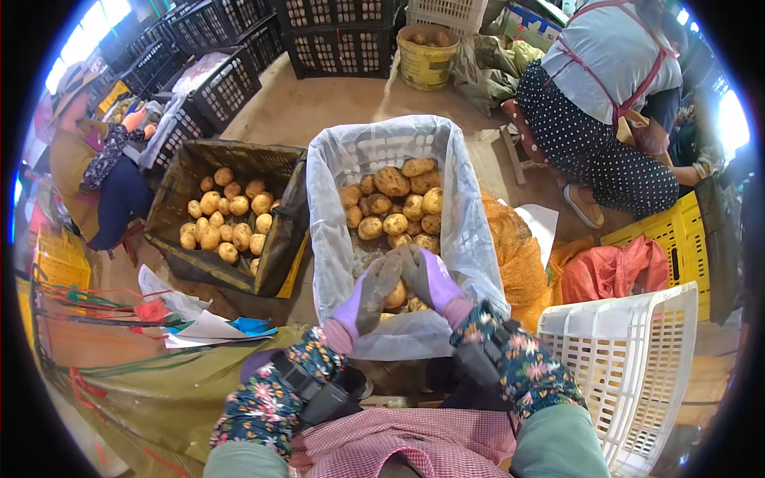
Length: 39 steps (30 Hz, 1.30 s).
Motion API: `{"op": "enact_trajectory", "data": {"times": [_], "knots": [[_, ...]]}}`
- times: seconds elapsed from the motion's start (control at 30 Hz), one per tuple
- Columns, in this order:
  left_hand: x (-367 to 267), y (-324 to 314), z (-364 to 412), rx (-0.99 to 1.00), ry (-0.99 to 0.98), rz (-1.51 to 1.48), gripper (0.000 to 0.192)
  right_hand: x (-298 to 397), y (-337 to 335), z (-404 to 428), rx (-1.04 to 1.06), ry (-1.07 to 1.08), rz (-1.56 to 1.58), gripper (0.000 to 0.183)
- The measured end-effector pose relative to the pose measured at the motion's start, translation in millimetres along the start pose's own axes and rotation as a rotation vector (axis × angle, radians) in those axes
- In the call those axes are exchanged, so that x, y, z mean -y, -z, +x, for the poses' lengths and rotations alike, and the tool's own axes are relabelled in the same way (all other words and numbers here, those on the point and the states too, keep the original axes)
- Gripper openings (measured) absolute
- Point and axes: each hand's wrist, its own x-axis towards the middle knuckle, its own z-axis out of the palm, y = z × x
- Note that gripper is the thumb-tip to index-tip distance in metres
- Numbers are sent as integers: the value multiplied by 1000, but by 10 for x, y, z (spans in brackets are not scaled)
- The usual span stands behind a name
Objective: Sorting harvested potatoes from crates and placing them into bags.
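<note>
My left hand (376,288) and my right hand (427,278) meet over the near half of a plastic crate lined with translucent film (469,263). Both wear purple gloves with soiled grey palms. Their fingertips touch or nearly touch, and whatever may be between them is hidden. Just below, a potato (395,296) shows in the gap between the hands; whether either hand touches it is unclear. Farther back in the same crate lies a pile of potatoes (391,181), some with soil on their skins.
Left stands a dark-lined crate (170,230) of smaller potatoes (239,206). Right are an orange mesh sack (511,263), a red sack (615,269) and a tilted white crate (615,358). One person (98,173) sits left, another (603,113) bends right. Black crates (337,54) and a yellow bucket (425,63) stand behind.
</note>
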Motion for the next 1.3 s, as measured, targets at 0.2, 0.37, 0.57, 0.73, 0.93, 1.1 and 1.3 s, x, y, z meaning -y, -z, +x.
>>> {"op": "enact_trajectory", "data": {"times": [0.2, 0.37, 0.57, 0.73, 0.93, 1.1, 1.3], "knots": [[-468, 1353, 376, -162, -280, 438, 41, -803, -101, 732, 280, -160, -220, 36], [219, 3130, -43, -494, -269, 1129, 34, -1330, -570, 1300, 59, 39, -718, 55], [700, 3356, -288, -591, -131, 1155, 41, -1308, -815, 1657, -5, 48, -797, 55], [-387, 2207, 159, -372, -305, 926, 32, -1011, -405, 1428, 284, -378, 900, 45], [-940, 729, 259, -84, 456, -240, 37, -278, 379, 542, 649, -391, 1210, 54], [-541, -108, 6, -100, -413, 947, 74, 433, 624, -207, 387, -179, 919, 50], [-401, -446, -188, -104, -307, 253, 84, 292, 670, -601, 227, -15, 883, 45]]}}
